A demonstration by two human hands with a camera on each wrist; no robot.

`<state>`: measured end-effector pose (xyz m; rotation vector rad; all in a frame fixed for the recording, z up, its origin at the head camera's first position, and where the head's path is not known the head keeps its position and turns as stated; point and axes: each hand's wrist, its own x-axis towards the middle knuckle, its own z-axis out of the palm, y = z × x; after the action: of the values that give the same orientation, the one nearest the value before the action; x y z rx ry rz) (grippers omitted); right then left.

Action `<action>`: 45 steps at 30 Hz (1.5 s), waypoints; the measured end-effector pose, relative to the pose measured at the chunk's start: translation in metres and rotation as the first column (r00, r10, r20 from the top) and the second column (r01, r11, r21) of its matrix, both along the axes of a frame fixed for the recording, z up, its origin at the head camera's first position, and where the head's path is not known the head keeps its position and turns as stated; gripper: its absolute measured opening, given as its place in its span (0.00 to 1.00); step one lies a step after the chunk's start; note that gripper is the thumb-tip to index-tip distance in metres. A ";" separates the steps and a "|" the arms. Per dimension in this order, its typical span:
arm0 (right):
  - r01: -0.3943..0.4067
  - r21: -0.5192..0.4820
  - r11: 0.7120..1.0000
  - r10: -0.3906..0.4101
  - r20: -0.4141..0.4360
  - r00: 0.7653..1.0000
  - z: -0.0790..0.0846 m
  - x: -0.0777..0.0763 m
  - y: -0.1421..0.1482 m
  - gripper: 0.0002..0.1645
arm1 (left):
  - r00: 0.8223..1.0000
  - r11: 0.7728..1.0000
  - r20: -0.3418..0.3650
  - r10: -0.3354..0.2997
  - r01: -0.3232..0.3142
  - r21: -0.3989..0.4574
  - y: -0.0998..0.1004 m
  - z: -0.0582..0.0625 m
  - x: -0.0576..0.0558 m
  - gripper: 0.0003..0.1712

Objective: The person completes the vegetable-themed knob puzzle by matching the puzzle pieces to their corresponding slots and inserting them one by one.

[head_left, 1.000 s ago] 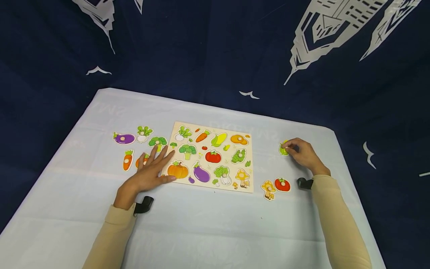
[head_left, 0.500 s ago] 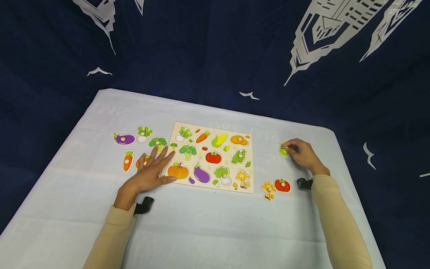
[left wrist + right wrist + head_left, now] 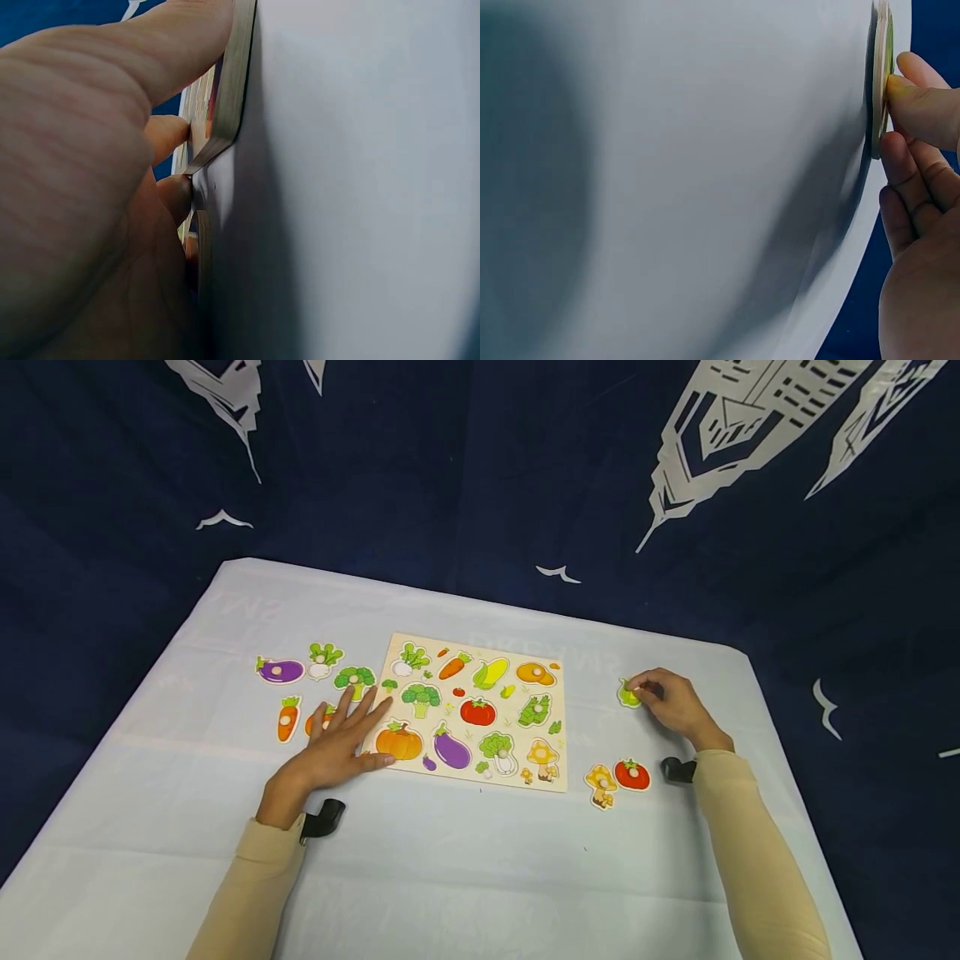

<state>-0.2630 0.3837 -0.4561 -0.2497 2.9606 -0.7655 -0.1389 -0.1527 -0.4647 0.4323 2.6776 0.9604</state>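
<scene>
My left hand (image 3: 335, 750) lies with fingers spread over the left edge of a wooden vegetable puzzle board (image 3: 442, 693). Its thumb and fingertips rest on the board, and the palm side partly covers a pumpkin piece (image 3: 317, 718). In the left wrist view the thumb (image 3: 187, 34) presses near the board's edge (image 3: 232, 97). Right of the board, my right hand (image 3: 675, 703) pinches a green and yellow corn puzzle piece (image 3: 627, 695) between thumb and fingers. The right wrist view shows this piece (image 3: 881, 90) edge-on, close over the white table, partly hidden by the fingertips.
Left of the board lie knobbed pieces: an eggplant (image 3: 280, 672), a radish (image 3: 322, 664), a carrot (image 3: 287, 720) and a broccoli (image 3: 354, 678). A mushroom piece (image 3: 601, 785) and a tomato piece (image 3: 632, 774) lie at the right. Behind the white table (image 3: 465, 868) hangs a dark blue cloth.
The corn piece has shifted slightly left and turned a little in the right hand's pinch. The left hand stays put on the board.
</scene>
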 end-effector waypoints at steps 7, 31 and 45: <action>-0.009 -0.016 1.000 0.009 -0.026 1.000 -0.001 0.001 -0.004 0.10 | 1.000 1.000 -0.004 -0.005 0.005 0.000 0.000 -0.001 -0.001 0.50; -0.094 -0.039 0.995 0.090 -0.086 0.992 0.011 -0.007 -0.041 0.09 | 1.000 1.000 -0.012 -0.008 0.008 0.018 -0.001 -0.002 0.000 0.50; -0.125 -0.057 0.990 0.121 -0.069 0.990 0.018 -0.012 -0.062 0.10 | 1.000 1.000 -0.006 -0.005 0.006 0.010 0.000 0.000 0.000 0.50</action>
<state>-0.2753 0.3221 -0.4386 -0.4657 2.9509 -0.8493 -0.1389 -0.1522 -0.4647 0.4452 2.6768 0.9728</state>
